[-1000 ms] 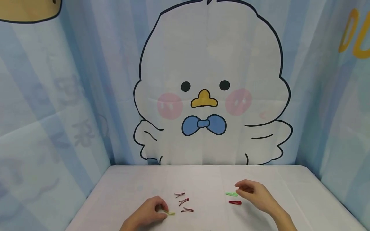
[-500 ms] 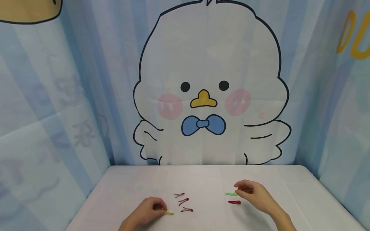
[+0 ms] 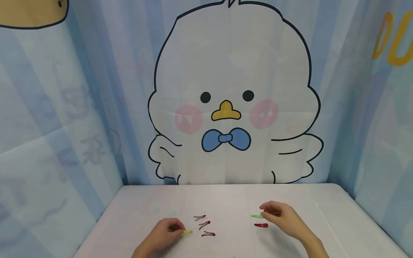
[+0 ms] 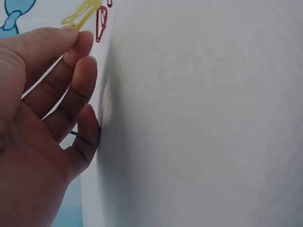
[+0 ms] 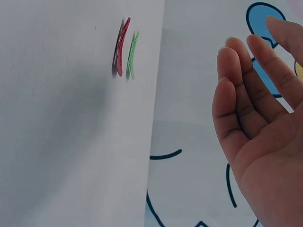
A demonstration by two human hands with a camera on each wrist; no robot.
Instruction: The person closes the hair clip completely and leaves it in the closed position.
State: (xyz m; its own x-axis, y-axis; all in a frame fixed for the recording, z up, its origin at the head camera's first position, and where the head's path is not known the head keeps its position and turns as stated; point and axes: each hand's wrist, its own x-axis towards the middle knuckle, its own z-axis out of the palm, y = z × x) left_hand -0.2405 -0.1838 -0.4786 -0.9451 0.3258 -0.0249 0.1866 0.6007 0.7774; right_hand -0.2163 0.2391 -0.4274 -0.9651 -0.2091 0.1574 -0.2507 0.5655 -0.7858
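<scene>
My left hand (image 3: 164,232) pinches a yellow snap hair clip (image 3: 188,232) between thumb and forefinger. In the left wrist view the yellow clip (image 4: 84,13) has its prongs spread apart, just above the fingertips. Right of it on the table lie three dark red hair clips, the far one (image 3: 199,217), the middle one (image 3: 204,225) and the near one (image 3: 208,234), all sprung apart. My right hand (image 3: 284,216) hovers with relaxed fingers and holds nothing, partly overlapping a green hair clip (image 3: 256,216) in the head view. A closed red hair clip (image 3: 261,225) lies just nearer.
A white-covered table (image 3: 232,243) bears the clips, in a left group and a right pair. Behind it hangs a backdrop (image 3: 264,64) with a cartoon chick. Blue striped cloth (image 3: 48,143) closes off both sides.
My left hand has lifted the yellow clip slightly from lower down near the table. The right hand has hardly moved, and the other clips lie as before.
</scene>
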